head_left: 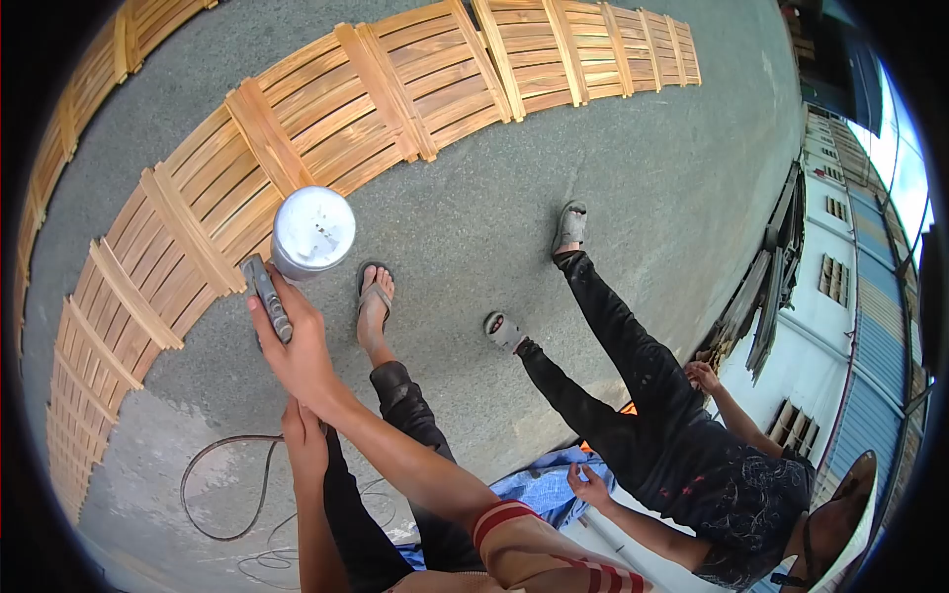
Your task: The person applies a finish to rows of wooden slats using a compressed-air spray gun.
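Note:
My right hand (297, 346) is closed around a grey metal spray gun (267, 296). A round silver cup (314, 229) with a pale, smudged top sits at the gun, beside my fingers. Just below my right wrist is my left hand (304, 440), its fingers curled and partly hidden. A thin dark hose (185, 484) loops over the ground and runs up to that left hand, which appears to grip it. Beyond the gun, slatted wooden panels (306, 104) with crosswise battens lie in a long curved-looking row on the ground.
A second row of wooden panels (59, 128) lies at the far left. To my right stands another person (682, 445) in dark clothes and sandals. Behind that person are a blue tarp (554, 484), stacked dark timber (761, 287) and a white wall (825, 296).

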`<act>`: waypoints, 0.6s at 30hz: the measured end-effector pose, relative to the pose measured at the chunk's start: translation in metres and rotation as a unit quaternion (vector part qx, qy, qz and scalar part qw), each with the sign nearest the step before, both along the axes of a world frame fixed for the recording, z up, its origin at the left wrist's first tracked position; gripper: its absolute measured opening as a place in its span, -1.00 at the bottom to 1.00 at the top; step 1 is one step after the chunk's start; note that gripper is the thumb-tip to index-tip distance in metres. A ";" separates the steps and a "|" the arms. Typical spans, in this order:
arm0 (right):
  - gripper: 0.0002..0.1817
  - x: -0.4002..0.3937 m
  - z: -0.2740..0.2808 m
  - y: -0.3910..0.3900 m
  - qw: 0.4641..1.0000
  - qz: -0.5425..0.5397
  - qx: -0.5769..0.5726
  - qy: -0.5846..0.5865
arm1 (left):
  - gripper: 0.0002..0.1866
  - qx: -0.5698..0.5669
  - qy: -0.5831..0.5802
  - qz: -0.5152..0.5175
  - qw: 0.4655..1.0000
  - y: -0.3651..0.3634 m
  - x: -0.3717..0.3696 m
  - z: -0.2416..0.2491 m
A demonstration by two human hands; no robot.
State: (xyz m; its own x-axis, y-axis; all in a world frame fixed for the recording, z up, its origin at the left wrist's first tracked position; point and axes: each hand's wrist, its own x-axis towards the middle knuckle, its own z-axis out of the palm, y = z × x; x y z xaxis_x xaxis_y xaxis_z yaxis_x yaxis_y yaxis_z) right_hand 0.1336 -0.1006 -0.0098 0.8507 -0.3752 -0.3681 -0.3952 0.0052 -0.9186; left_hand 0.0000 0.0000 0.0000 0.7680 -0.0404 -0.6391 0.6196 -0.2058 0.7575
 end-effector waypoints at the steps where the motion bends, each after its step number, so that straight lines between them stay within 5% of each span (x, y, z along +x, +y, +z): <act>1: -0.44 0.007 -0.005 -0.004 0.999 -0.009 -0.027 -0.024 | -0.58 -0.009 -0.013 0.028 0.999 -0.016 -0.004 -0.015; 5: -0.44 0.017 0.018 0.029 0.998 0.018 -0.045 -0.046 | -0.75 -0.067 -0.020 0.089 0.994 0.008 -0.006 -0.006; 9: -0.35 0.024 0.036 0.040 0.996 0.060 -0.045 -0.049 | -0.85 0.001 -0.086 0.133 0.987 0.001 0.001 0.000; 11: -0.30 0.021 0.057 0.036 0.994 0.099 -0.014 -0.031 | -0.79 0.018 -0.122 0.153 0.980 -0.001 0.005 0.001; 14: -0.21 -0.005 0.078 0.007 0.966 0.195 -0.149 -0.088 | -0.65 0.015 -0.103 0.182 0.978 0.009 0.024 0.006; 15: -0.32 -0.015 0.085 -0.007 0.962 0.184 -0.183 -0.088 | -0.60 0.009 -0.082 0.192 0.978 0.014 0.027 0.010; 17: -0.57 -0.045 0.098 -0.035 0.995 0.070 -0.048 0.045 | -0.49 0.013 -0.062 0.151 0.987 0.032 0.022 0.002; 18: -0.72 -0.063 0.104 -0.045 0.976 -0.039 0.124 0.176 | -0.49 0.015 -0.074 0.150 0.986 0.033 0.025 0.000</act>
State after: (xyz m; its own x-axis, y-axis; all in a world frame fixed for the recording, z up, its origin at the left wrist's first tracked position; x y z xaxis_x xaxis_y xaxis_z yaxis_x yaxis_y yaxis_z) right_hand 0.0704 -0.1457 0.0945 0.6276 -0.2963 -0.7199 -0.6751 0.2533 -0.6929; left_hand 0.0249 0.0332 0.0004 0.8277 0.2205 -0.5160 0.5386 -0.0539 0.8409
